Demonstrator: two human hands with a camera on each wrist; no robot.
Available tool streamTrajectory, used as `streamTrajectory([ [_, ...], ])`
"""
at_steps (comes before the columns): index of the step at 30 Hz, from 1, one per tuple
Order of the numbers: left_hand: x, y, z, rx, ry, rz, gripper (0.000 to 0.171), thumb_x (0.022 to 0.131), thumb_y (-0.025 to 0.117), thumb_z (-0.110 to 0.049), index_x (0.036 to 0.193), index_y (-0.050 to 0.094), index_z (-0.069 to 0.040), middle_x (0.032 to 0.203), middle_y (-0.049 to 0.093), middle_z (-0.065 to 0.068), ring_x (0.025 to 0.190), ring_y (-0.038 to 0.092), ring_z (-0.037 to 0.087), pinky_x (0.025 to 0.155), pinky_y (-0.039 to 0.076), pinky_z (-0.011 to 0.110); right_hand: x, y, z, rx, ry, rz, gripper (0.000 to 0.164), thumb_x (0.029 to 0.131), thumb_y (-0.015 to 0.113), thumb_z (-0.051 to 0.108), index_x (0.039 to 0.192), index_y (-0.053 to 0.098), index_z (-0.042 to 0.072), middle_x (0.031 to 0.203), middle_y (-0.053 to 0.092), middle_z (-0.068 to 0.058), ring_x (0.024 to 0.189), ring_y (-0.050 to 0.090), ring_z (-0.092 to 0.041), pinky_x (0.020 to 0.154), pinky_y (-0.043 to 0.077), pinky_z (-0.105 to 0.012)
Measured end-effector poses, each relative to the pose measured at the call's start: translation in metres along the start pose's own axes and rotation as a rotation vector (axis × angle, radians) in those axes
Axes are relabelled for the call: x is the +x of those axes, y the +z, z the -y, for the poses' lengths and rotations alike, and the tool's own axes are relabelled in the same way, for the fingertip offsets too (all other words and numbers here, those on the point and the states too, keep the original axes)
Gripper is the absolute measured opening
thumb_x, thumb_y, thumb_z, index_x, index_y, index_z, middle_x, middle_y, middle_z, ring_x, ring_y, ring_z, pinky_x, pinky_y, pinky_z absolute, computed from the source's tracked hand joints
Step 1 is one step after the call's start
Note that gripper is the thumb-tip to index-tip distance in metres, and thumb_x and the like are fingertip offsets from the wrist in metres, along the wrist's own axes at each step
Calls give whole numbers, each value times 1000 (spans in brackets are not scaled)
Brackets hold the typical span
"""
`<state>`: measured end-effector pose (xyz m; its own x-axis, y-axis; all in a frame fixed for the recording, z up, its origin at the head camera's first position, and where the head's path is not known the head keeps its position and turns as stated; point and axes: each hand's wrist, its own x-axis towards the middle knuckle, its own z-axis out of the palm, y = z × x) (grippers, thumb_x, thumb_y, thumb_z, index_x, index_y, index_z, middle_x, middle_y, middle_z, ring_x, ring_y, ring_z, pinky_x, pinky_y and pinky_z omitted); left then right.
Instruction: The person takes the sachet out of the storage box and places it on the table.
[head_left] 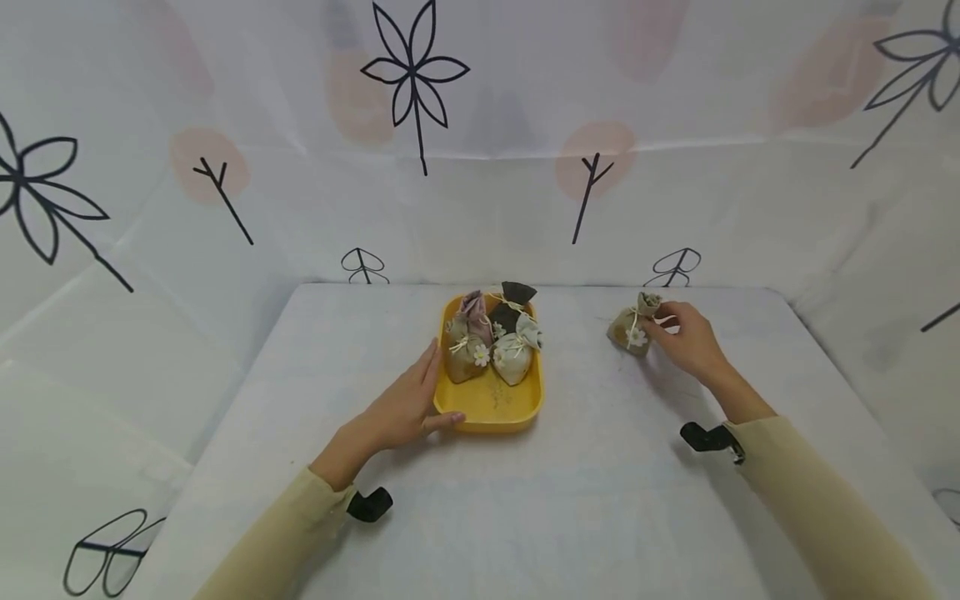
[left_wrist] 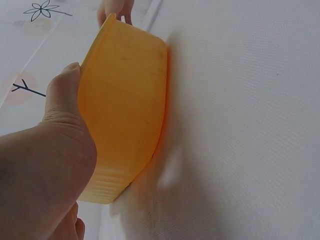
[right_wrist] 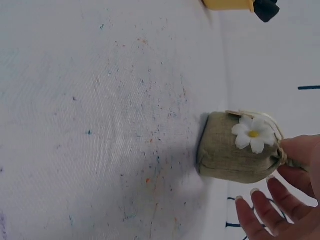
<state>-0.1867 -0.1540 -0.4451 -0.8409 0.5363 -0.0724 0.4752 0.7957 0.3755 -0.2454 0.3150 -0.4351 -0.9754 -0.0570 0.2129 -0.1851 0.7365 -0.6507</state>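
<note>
My right hand (head_left: 688,340) pinches the gathered neck of a small olive drawstring pouch (head_left: 632,330) between thumb and forefinger, the other fingers spread apart. In the right wrist view the pouch (right_wrist: 235,147) shows a white daisy and a pale cord, its base close to the cloth. My left hand (head_left: 401,407) rests against the left side of a yellow plastic basket (head_left: 491,423), fingers straight along that side and thumb at the near rim. Inside the basket lie several tied pouches: a brown one (head_left: 463,360) with a daisy, a pinkish one, a black one (head_left: 508,312) and a pale grey one (head_left: 513,363).
A white cloth (head_left: 570,500) covers the table, with small coloured specks near the olive pouch. White sheets (head_left: 487,208) with black plant drawings and pink blots hang behind the table and at both sides. The basket stands at the table's far middle.
</note>
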Motion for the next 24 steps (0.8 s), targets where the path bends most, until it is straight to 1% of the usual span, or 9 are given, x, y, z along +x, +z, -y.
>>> streamTrajectory([
  [5,0,1,0,2,-2,-1,114,95,57,-67,162,-10,-4,171,-14,14,158,5,31,126,15,44,-7,-7,1,-1,7,-1,46,105,60,24,134,53,-11,131,52,-31,115,56,-49,87,51,-56],
  [12,-1,0,1,6,2,-6,113,96,58,-66,162,-9,-3,171,-12,16,158,5,32,126,15,45,-14,-13,8,-6,-11,-24,43,104,61,21,132,55,-10,129,53,-31,114,56,-49,89,50,-58],
  [17,-1,-1,0,8,1,-9,114,95,57,-67,162,-8,-2,171,-12,16,158,5,32,126,16,45,-20,-12,21,24,-40,-17,42,104,60,18,134,53,-11,129,54,-30,116,56,-46,92,49,-55],
  [24,-1,2,1,-2,3,-12,114,95,58,-67,162,-9,-3,171,-13,15,158,3,30,126,15,45,-28,-2,47,43,-72,22,43,104,61,17,136,52,-10,130,55,-29,118,55,-44,94,49,-57],
])
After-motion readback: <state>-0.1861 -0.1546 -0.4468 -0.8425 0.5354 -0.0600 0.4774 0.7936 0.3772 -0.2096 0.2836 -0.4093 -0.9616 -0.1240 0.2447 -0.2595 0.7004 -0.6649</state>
